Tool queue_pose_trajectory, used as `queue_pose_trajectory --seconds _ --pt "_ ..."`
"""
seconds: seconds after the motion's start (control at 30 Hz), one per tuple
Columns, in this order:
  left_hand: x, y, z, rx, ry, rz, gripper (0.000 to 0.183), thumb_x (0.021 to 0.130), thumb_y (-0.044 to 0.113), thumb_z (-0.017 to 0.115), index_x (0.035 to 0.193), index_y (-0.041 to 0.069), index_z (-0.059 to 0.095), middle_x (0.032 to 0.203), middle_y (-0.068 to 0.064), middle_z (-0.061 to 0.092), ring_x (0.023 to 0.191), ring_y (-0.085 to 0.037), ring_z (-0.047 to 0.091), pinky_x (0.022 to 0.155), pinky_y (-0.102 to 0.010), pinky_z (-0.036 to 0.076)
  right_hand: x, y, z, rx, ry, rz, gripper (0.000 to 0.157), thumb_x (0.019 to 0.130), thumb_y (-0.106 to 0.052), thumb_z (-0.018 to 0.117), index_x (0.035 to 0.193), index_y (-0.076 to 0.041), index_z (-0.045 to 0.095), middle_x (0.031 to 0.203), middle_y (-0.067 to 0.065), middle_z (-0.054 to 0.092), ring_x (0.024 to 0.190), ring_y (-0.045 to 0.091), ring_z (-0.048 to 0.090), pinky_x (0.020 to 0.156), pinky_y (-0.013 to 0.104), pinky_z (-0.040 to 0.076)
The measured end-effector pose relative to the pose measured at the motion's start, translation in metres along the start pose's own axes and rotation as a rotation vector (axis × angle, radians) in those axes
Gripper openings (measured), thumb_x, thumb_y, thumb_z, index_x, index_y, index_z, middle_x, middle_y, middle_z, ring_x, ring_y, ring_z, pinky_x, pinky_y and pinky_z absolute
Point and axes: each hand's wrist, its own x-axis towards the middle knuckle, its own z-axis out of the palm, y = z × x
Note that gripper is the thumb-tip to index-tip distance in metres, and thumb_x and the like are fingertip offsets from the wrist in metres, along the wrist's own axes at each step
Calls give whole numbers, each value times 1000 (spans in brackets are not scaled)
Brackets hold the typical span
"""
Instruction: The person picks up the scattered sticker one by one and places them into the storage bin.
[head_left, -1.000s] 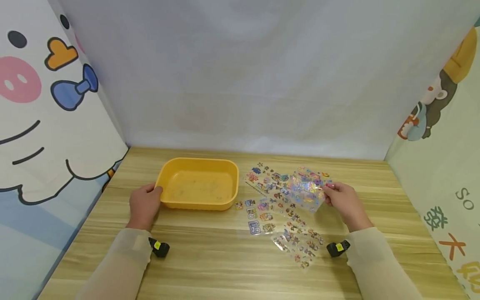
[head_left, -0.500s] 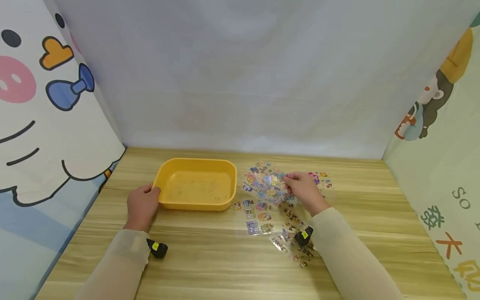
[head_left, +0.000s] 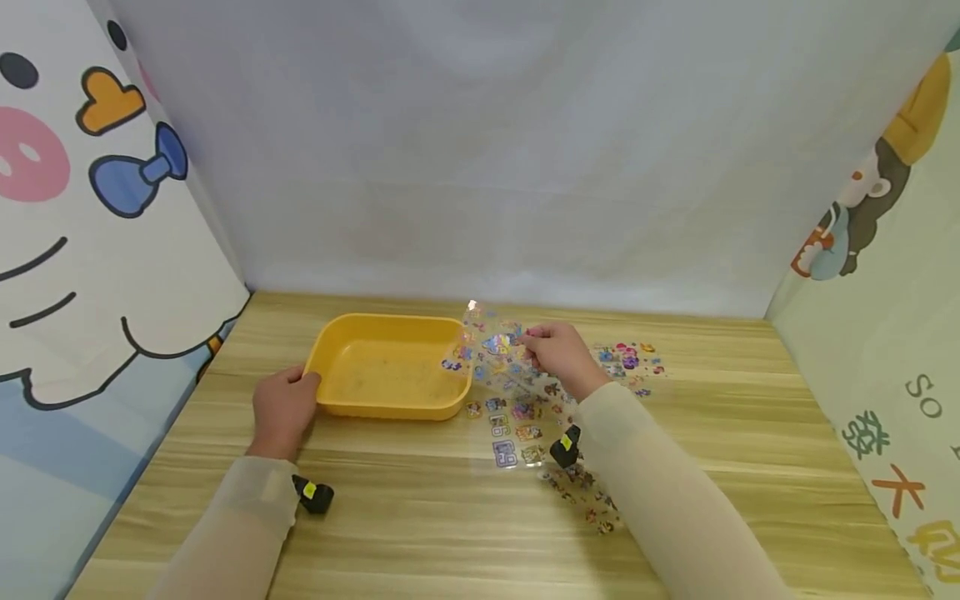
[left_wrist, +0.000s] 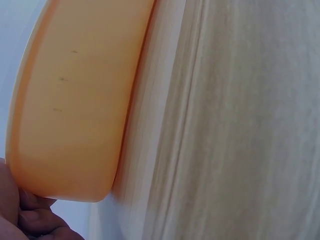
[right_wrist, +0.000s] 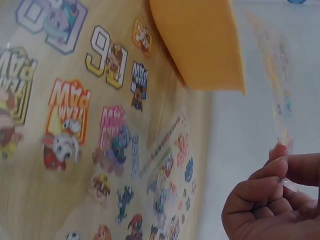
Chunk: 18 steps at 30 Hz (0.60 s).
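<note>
A yellow plastic tray [head_left: 397, 412] sits on the table's left half. At its left end my left hand [head_left: 285, 410] grips the rim, the thumb above and curled fingers beneath, as the left wrist view shows. My right hand [head_left: 561, 357] pinches a clear sticker sheet [head_left: 491, 343] by its edge between thumb and fingers. Raised off the table, this sheet reaches over the tray's right rim. Other transparent sticker sheets [head_left: 517, 433] with cartoon figures and numbers lie right of the tray, partly covered by my right forearm. In the right wrist view the held sheet [right_wrist: 280, 75] appears edge-on.
Another sticker sheet [head_left: 633, 360] lies to the right of my right hand. A pale cloth wall [head_left: 487, 167] rises behind the wooden table [head_left: 420, 525]. Printed cartoon panels stand at both sides. Each wrist carries a small black camera [head_left: 315, 497].
My right hand has carried the pinched sticker sheet leftward from the right-hand pile to the tray's right rim. My left hand keeps its hold on the tray.
</note>
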Motion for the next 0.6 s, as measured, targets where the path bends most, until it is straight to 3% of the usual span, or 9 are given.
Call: queue_pose_trajectory --seconds 0.2,0.33,0.6 --pt "-1 0 -1 0 5 8 50 100 28 51 144 6 59 146 -16 58 130 -29 52 109 -46 43 6 -8 21 -59 -18 -8 21 107 -20 57 91 -7 61 89 15 67 64 17 49 66 40 43" --pt "-1 0 -1 3 6 23 50 99 27 51 143 5 60 144 -16 59 129 -29 52 109 -46 43 9 -13 32 -105 -24 -16 19 106 -20 58 104 -5 68 93 15 70 68 18 53 65 36 44" --pt "-1 1 -2 6 2 9 51 99 27 51 144 4 59 145 -17 58 130 -29 52 109 -47 43 10 -30 52 -190 -70 -57 21 107 -20 58 113 -3 68 96 11 70 92 32 66 75 42 53"
